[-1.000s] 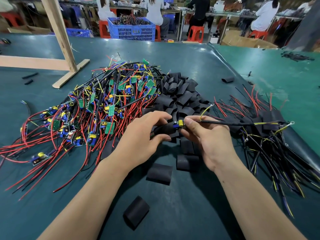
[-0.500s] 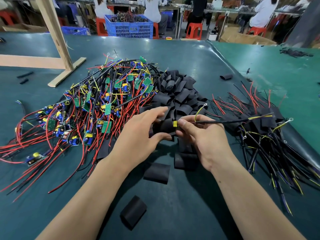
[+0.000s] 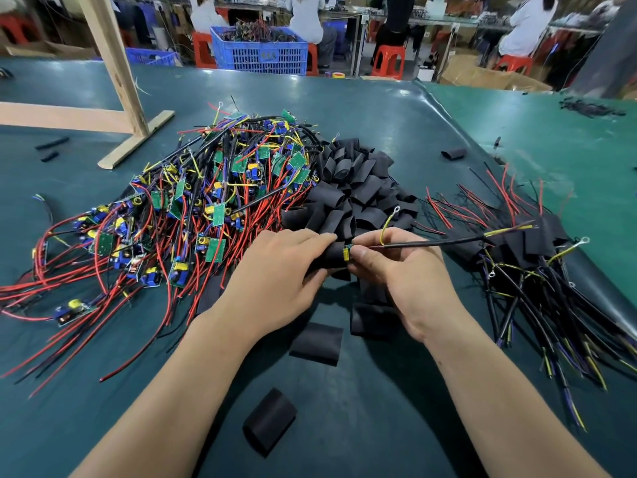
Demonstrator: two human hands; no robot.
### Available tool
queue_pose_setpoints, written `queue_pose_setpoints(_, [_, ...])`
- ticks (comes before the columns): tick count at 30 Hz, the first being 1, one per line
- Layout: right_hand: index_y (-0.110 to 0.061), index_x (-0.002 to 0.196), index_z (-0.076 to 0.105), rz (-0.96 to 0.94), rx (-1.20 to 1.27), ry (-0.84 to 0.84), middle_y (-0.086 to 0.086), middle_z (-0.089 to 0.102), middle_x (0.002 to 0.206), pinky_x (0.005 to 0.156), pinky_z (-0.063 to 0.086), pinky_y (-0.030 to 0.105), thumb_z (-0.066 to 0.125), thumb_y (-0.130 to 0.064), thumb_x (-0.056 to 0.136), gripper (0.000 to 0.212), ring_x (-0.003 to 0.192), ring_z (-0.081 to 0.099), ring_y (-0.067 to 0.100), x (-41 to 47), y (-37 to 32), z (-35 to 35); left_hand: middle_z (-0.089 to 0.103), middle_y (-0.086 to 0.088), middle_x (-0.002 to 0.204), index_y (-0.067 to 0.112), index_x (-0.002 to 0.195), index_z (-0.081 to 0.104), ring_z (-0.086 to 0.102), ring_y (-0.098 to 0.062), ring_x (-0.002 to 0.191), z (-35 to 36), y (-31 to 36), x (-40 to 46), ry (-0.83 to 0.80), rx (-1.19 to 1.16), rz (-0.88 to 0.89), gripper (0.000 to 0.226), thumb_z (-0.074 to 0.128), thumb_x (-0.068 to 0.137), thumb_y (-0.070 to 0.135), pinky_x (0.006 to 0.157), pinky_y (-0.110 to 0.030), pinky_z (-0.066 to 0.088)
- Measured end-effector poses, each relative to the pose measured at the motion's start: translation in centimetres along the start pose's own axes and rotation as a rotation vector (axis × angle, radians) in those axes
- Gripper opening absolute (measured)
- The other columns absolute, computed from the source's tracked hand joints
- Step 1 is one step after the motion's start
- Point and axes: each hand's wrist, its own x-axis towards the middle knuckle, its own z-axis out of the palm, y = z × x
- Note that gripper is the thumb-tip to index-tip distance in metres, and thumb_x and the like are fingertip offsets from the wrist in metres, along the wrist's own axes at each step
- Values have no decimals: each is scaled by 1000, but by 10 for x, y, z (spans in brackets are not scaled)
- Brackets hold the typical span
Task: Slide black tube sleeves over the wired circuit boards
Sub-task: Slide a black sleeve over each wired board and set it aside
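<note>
My left hand grips a black tube sleeve at the middle of the table. Only a small yellow and green tip of a circuit board shows at the sleeve's right mouth. My right hand pinches that end of the board, and its black cable runs out to the right with a yellow ring-terminal wire curling up. A heap of bare wired boards lies to the left. A pile of empty black sleeves sits just behind my hands.
Sleeved boards with black and yellow leads are heaped at the right. Loose flat sleeves lie near my forearms. A wooden frame stands at the back left, with blue crates and seated people beyond the table.
The board has gone further into the sleeve, so less of its yellow end shows. My hands have closed toward each other.
</note>
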Motion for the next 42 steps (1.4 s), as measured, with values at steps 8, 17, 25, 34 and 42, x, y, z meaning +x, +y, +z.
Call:
queue_pose_setpoints(8, [-10,76,71,-127,17,97,3,72,67,62,54,19,75,3,80,14,64,69,12,-1,-3,1,65,-9,117,0,139,50,53,-28,97,5,2,1,23,-136,55,51,63,94,21,89,-39,43])
queue_pose_setpoints(17, [-12,75,72,-57,117,105,3,72,67,62,54,21,76,1,79,15,64,67,12,-7,-3,8,62,-13,124,-2,140,48,57,-36,102,6,5,3,92,-144,67,50,63,93,7,89,-46,46])
queue_pose_setpoints(25, [-12,82,77,-20,178,-43,8,75,78,66,54,21,73,7,77,20,75,70,18,-8,-12,-1,66,-12,122,-6,133,54,60,-35,93,0,3,4,198,-203,126,48,66,89,8,87,-32,44])
queue_pose_setpoints(34, [-14,81,76,-101,87,-67,7,75,81,66,55,25,70,5,82,20,76,69,17,-10,-11,2,66,-7,124,-4,134,54,60,-32,89,2,5,5,211,-222,192,53,72,85,6,83,-38,48])
queue_pose_setpoints(42, [-14,75,75,-44,189,-34,7,72,79,63,55,22,68,6,83,23,76,67,18,-7,-15,-3,70,-2,98,9,108,72,65,-21,90,-12,-1,0,331,-310,-46,44,84,72,33,84,-36,50])
